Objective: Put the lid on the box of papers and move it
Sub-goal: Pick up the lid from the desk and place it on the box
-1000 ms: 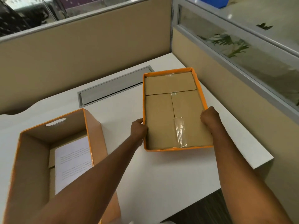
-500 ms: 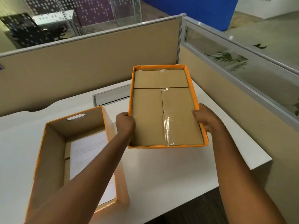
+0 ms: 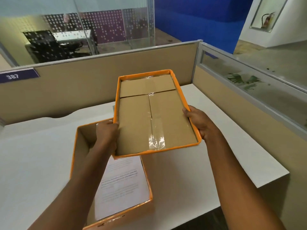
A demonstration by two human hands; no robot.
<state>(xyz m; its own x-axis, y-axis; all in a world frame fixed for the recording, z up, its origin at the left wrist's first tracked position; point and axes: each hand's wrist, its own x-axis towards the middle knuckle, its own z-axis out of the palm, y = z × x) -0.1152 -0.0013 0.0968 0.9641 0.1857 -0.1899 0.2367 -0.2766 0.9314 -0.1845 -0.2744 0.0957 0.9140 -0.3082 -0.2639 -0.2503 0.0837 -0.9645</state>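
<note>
The lid (image 3: 156, 118) is a shallow cardboard tray with a bright orange rim, turned hollow side up so its plain brown inner flaps show, their seams joined by strips of clear shiny tape. It is held in the air above the white desk (image 3: 224, 146), tilted, its near left corner overlapping the far right part of the open box (image 3: 79, 163). The left hand (image 3: 106, 135) clasps the lid's left long edge, fingers curled over the rim; the right hand (image 3: 199, 123) grips the right long edge, thumb lying inside on the cardboard. The box stands on the desk below and to the left, brown inside with an orange top edge, and holds a stack of white papers (image 3: 123, 185) whose top sheet bears lines of print too blurred to read. The left forearm covers much of the box's interior and the lid hides its far right corner; the near wall of the box is cut off by the lower edge of the view. Behind the desk runs a beige partition (image 3: 83, 87) carrying a purple number plate (image 3: 16, 76), its figures smeared. A second partition with a glass band (image 3: 249, 83) closes the right side. Beyond are glass panels dotted with white, a dark office chair (image 3: 48, 45) and a blue wall (image 3: 199, 19).
</note>
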